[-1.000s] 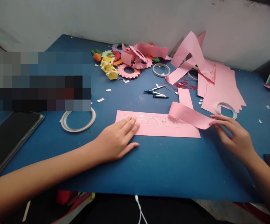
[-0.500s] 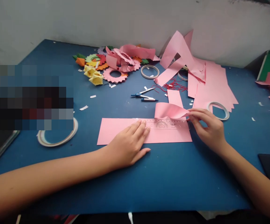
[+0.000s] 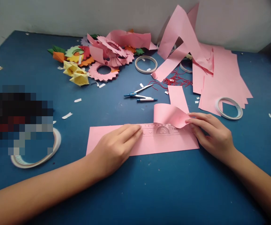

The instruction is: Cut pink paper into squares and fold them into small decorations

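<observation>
A long pink paper strip [image 3: 163, 144] lies flat on the blue table [image 3: 149, 187] in front of me. A clear plastic ruler [image 3: 160, 129] rests along its top edge. My left hand [image 3: 113, 148] presses flat on the strip and the ruler's left end, fingers stretched out. My right hand [image 3: 211, 134] pinches the end of a curled pink strip [image 3: 169, 114] and holds it down at the ruler's right end.
A blue compass and a pen [image 3: 140, 95] lie behind the strip. Tape rolls [image 3: 146, 64] [image 3: 229, 107] [image 3: 35, 156] sit around. Paper flowers [image 3: 102, 59] and loose pink sheets [image 3: 219, 78] crowd the back. Red thread [image 3: 177, 80] and white scraps are scattered.
My right hand has carried the curled strip's end leftwards and down onto the ruler's right end. My left hand stays pressed on the strip. The view has moved closer.
</observation>
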Demonstrator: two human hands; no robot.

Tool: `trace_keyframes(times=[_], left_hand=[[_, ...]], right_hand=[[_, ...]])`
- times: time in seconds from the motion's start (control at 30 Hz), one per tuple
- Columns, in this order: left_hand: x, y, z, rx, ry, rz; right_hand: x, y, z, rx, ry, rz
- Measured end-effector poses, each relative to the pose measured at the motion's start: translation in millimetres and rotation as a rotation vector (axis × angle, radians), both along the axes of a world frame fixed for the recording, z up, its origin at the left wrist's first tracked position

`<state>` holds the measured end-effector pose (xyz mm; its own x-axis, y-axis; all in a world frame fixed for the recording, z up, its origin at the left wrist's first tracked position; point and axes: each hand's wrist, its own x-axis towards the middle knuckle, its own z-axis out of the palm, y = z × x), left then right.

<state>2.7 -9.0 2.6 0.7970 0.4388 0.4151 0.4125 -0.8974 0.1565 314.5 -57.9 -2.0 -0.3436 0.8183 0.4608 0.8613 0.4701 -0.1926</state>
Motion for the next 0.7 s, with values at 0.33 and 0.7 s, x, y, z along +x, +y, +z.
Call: trace_keyframes(times=[0.33, 0.7], left_hand=[[0.7, 4.3, -2.8, -0.044, -0.088, -0.026], [2.6, 2.1, -2.6, 0.005, -0.075, -0.011]], right_hand=[[2.1, 1.5, -0.5, 0.023, -0.056, 0.067], [3.0, 3.2, -0.1, 0.026, -0.101, 0.081]])
